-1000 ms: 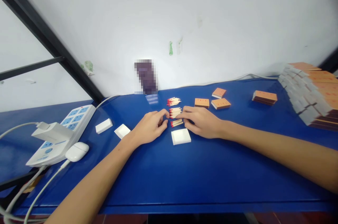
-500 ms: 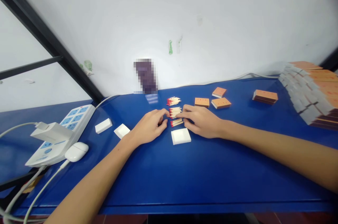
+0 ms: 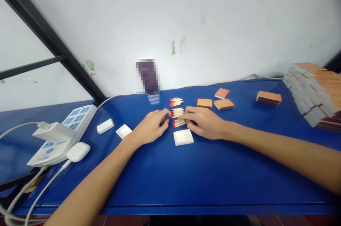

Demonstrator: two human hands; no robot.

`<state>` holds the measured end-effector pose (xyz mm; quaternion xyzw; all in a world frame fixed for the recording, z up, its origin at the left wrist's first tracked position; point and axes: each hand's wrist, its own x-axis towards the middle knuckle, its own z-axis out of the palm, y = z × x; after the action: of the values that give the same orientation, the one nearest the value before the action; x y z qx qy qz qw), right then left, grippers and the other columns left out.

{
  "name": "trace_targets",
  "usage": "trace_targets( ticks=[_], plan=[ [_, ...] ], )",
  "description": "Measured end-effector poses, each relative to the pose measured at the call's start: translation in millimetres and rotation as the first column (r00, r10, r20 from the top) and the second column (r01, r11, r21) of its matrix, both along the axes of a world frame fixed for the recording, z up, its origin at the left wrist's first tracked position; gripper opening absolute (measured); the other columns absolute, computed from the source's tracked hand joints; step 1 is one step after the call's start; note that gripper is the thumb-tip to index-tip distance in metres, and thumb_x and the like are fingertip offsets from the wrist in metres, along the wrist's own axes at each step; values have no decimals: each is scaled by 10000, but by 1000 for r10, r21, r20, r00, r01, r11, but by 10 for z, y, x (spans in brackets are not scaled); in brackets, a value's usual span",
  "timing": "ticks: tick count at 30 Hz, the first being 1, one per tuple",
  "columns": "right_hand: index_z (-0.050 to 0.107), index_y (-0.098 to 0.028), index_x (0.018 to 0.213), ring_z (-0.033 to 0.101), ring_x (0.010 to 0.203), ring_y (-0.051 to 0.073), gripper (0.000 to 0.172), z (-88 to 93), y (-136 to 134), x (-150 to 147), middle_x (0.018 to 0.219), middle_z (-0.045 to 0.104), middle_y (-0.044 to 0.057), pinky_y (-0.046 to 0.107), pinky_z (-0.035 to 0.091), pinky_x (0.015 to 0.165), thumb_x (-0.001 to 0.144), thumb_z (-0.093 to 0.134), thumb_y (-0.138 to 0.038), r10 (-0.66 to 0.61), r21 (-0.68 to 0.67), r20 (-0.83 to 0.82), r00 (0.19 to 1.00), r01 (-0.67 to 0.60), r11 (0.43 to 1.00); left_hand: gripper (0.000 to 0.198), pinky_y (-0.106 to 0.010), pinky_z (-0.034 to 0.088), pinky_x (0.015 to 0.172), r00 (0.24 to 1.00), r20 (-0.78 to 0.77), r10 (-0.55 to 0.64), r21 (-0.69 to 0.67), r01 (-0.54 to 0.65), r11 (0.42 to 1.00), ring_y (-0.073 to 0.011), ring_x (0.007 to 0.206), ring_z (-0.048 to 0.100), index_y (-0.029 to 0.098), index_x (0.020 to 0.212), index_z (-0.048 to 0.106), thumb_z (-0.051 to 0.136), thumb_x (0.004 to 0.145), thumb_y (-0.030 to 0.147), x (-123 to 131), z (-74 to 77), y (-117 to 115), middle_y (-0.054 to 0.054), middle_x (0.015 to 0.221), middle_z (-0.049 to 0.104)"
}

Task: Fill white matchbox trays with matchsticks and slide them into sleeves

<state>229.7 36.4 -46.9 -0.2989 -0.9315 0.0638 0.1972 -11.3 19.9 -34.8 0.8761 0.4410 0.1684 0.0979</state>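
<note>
Three small piles of red-tipped matches lie in a column on the blue table: a far pile point(image 3: 176, 102), a middle pile point(image 3: 177, 113) and a near pile point(image 3: 179, 123). At the red-head side, my left hand point(image 3: 152, 126) rests with bent fingers, its index tip close against the middle pile and its thumb apart. My right hand point(image 3: 204, 121) is on the bare-stick side, index finger stretched over the sticks between the middle and near piles, thumb apart. Neither hand visibly grips a match. Just below the near pile sits a white matchbox tray point(image 3: 183, 137).
Orange matchboxes point(image 3: 204, 103) lie behind my right hand, and another matchbox stack point(image 3: 269, 97) stands farther right. A large matchbox pile point(image 3: 314, 94) fills the right end. At left are white trays point(image 3: 105, 126), a power strip point(image 3: 77, 116) and a white earbud case point(image 3: 78, 152).
My right index fingertip has edged slightly toward me, and the near pile looks a little fuller, closer to the middle pile. My left hand holds its place. The view has shifted slightly.
</note>
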Motion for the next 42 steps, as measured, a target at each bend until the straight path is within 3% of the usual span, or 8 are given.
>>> trace_targets(
  ticks=[9,19,24,36,42],
  plan=[
    [657,-177,1230,529,741,165,363,-16,9,-8,910,574,64,285,367,665,936,446,-206,-81,23,28,996,80,997,206,-281,417,671,1000,-5,9,13,-9,1000,-151,665,546,193,1084,600,460,939,237,-2,-8,13,10,722,582],
    [705,-162,1113,538,744,166,327,1,3,-9,891,578,68,293,378,677,930,434,-178,-42,5,10,999,42,999,201,-287,432,698,999,-16,-29,24,30,999,-152,694,548,201,1049,627,473,921,200,8,-2,-4,-1,771,604],
    [686,-158,1164,542,744,163,336,2,0,-3,896,590,67,284,381,670,935,441,-188,-39,-5,-12,999,38,999,195,-279,420,683,999,-10,-49,15,50,999,-152,698,542,204,1043,633,484,917,199,11,-10,-6,7,741,583],
    [740,-177,1037,545,700,140,228,6,76,-15,835,599,36,267,402,639,865,634,-282,-91,-224,-141,986,58,973,214,-276,384,628,1000,-10,-20,-7,20,1000,-148,669,527,209,1053,650,511,942,327,39,18,-38,11,712,577],
    [761,-195,992,526,673,131,199,16,106,-19,810,602,32,261,392,622,878,649,-313,-85,-256,-154,984,43,966,254,-269,362,616,1000,10,-12,-22,12,1000,-146,663,510,216,1003,647,518,949,428,46,9,-32,24,679,540]
  ],
)
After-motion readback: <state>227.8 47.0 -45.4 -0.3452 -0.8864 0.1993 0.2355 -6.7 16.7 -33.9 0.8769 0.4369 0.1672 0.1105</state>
